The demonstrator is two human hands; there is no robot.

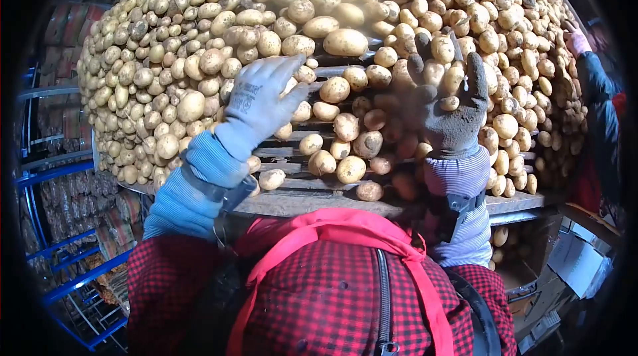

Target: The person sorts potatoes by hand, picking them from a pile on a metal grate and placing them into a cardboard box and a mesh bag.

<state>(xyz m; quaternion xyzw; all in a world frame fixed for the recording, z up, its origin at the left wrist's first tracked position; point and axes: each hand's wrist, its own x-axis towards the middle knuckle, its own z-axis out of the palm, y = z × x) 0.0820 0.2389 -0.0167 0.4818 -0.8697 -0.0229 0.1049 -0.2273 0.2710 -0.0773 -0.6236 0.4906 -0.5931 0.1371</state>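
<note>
My left hand (pixel 262 93), in a light grey work glove, reaches over the pile with its back up. Its fingers are stretched out with the thumb apart, touching or just above the potatoes by a large potato (pixel 298 45). My right hand (pixel 457 120), in a dirt-darkened glove, is turned palm up with its fingers curved and spread around several potatoes. A small potato (pixel 450 103) lies on its palm, with others between the fingers. Between my hands, loose potatoes (pixel 335 89) lie on a slatted surface (pixel 292 184). Dust blurs the area beside my right hand.
A large potato heap (pixel 166 90) spreads left, right and behind. Another person's hand (pixel 577 38) touches the heap's right edge. Blue metal racks (pixel 60 246) stand at left. Below the table's right end are a box with potatoes (pixel 522 249) and cartons (pixel 577 256).
</note>
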